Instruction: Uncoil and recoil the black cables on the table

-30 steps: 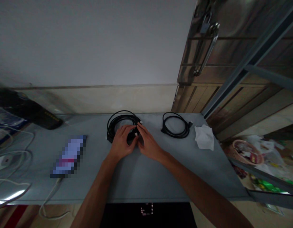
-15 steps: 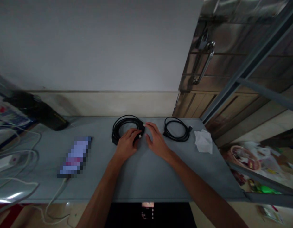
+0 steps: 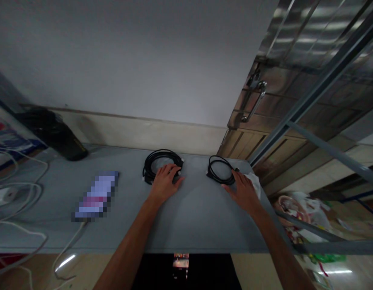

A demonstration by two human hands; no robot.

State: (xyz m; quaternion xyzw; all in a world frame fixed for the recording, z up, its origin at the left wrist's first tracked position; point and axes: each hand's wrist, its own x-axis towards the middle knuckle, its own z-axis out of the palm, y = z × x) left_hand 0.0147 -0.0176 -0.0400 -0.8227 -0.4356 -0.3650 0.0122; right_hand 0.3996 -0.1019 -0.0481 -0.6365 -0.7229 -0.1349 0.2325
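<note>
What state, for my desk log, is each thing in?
Large black cable: coiled, under left hand
Small black cable: coiled, at right hand's fingertips
Blue-screened rectangular phone: lit, white cable attached
White paper tissue: partly hidden by right hand
Shiny metal door: appears shut
Black cylindrical bottle: tilt unclear

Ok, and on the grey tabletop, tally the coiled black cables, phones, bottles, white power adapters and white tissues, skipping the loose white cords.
Coiled black cables: 2
Phone: 1
Dark bottle: 1
White power adapter: 1
White tissue, partly hidden: 1
Total: 6
</note>
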